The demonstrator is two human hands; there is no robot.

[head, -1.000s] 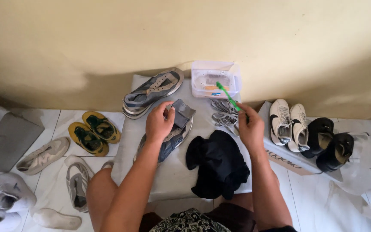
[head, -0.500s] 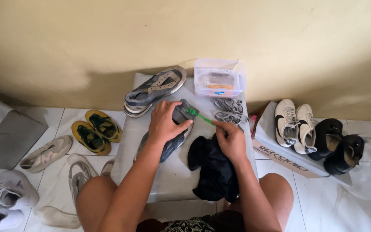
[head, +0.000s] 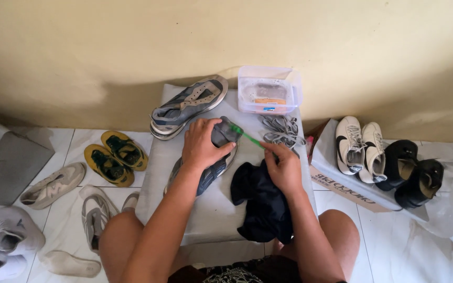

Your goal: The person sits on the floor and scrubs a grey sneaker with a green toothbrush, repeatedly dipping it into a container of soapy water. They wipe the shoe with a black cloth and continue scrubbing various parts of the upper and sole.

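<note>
My left hand [head: 201,144] presses down on a grey and blue sneaker [head: 211,167] that lies on a grey mat [head: 184,209] in front of me. My right hand [head: 284,165] grips a green toothbrush [head: 247,136], and its bristle end touches the heel end of that sneaker. A dark cloth [head: 263,202] lies bunched on the mat just under my right wrist. The matching sneaker [head: 187,107] rests on its side at the far left of the mat.
A clear plastic tub [head: 269,89] stands by the wall, with loose grey laces [head: 281,131] before it. White and black shoes [head: 389,154] sit on a cardboard box at right. Yellow sandals [head: 115,157] and several pale sneakers [head: 53,183] lie on the tiled floor at left.
My right hand carried the green toothbrush from near the plastic tub down and left to the sneaker's heel end. My left hand stayed on the sneaker.
</note>
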